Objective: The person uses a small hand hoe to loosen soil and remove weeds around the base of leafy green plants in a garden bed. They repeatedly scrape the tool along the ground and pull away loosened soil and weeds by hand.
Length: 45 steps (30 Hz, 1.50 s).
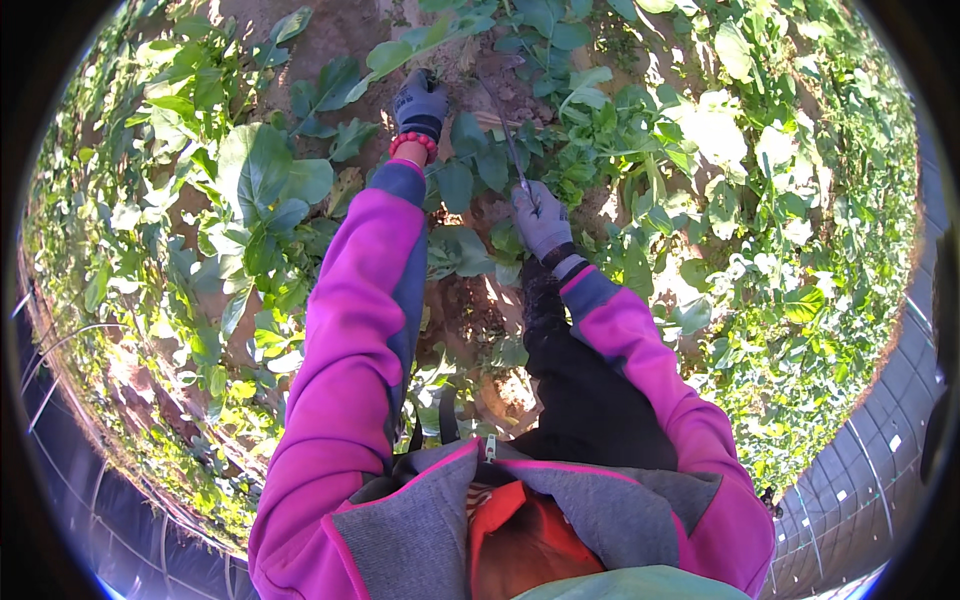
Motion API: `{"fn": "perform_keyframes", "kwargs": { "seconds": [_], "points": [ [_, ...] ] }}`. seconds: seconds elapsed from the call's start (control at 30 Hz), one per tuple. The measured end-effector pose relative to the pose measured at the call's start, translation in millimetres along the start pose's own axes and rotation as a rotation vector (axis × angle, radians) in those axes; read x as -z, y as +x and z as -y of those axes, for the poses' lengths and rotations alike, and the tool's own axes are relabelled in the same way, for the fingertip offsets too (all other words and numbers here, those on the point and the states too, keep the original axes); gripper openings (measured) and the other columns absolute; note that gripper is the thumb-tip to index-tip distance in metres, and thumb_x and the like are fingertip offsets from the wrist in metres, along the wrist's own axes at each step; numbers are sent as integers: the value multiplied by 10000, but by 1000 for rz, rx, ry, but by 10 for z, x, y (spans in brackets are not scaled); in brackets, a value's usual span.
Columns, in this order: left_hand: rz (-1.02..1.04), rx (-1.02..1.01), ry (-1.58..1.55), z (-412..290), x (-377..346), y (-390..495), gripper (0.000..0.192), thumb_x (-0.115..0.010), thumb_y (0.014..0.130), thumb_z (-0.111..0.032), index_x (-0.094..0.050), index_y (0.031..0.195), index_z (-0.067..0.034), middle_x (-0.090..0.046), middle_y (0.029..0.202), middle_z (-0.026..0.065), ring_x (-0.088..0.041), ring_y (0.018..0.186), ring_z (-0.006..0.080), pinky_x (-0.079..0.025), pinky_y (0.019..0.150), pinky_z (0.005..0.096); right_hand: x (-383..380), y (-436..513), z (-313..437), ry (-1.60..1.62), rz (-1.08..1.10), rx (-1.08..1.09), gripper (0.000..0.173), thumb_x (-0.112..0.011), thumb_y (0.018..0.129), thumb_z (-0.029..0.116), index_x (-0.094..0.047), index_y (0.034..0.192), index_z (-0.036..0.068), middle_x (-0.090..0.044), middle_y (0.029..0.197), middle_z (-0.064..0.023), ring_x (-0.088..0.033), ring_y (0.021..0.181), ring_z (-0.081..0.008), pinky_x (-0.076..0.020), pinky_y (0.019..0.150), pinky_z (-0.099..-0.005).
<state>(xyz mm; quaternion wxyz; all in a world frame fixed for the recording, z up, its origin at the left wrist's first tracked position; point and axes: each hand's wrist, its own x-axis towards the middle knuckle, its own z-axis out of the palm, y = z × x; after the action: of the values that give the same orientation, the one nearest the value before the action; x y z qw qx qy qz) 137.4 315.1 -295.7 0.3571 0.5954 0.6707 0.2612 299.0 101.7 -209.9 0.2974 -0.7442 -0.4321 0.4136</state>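
My right hand [541,219], in a grey-purple knit glove, is closed around the handle end of a small hand hoe [504,124]. The tool's thin metal shaft reaches forward, and its blade [501,61] lies at the bare soil [461,82] among leaves. My left hand [421,102] wears a grey glove with a dark cuff and a red beaded bracelet [413,142] above it. It is low over the soil, left of the blade, fingers curled; whether something is in them is hidden. A broad green leaf [401,54] hangs just beyond it.
Leafy green plants [259,180] crowd the left side, and more plants [637,150] grow thickly on the right. My black-trousered leg [577,360] stands between the rows. Dark netting [847,480] curves along the lower right rim.
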Motion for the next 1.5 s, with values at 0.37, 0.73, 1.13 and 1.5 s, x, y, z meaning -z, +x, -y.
{"fn": "perform_keyframes", "kwargs": {
  "seconds": [0.37,0.73,1.13,1.5],
  "points": [
    [211,11,365,-233,-88,-31,369,-660,707,-292,-631,1002,-72,-649,977,176,-610,939,350,-474,830,417,52,61,13,69,60,-65,252,-553,887,276,-584,971,41,-581,706,-100,-551,633,-185,-463,625,-327],
    [242,116,270,-309,-33,-157,398,-707,684,-302,-645,1004,-72,-673,953,147,-635,905,321,-485,804,404,303,4,324,403,223,-345,189,-555,899,250,-574,974,78,-472,583,28,-430,438,-59,-355,392,-243],
    [173,136,-134,85,-254,-302,308,-745,706,-204,-653,929,-12,-692,849,94,-644,737,185,-491,700,323,467,-226,430,351,177,-342,209,-472,950,256,-570,1028,88,-495,594,5,-412,364,-77,-334,334,-233],
    [224,213,-118,-45,-88,-582,344,-771,696,-221,-651,946,-18,-690,865,79,-635,767,179,-496,731,319,216,279,150,269,39,-290,215,-522,927,290,-572,951,81,-524,593,-8,-480,407,-106,-391,397,-270]
  ]
}}
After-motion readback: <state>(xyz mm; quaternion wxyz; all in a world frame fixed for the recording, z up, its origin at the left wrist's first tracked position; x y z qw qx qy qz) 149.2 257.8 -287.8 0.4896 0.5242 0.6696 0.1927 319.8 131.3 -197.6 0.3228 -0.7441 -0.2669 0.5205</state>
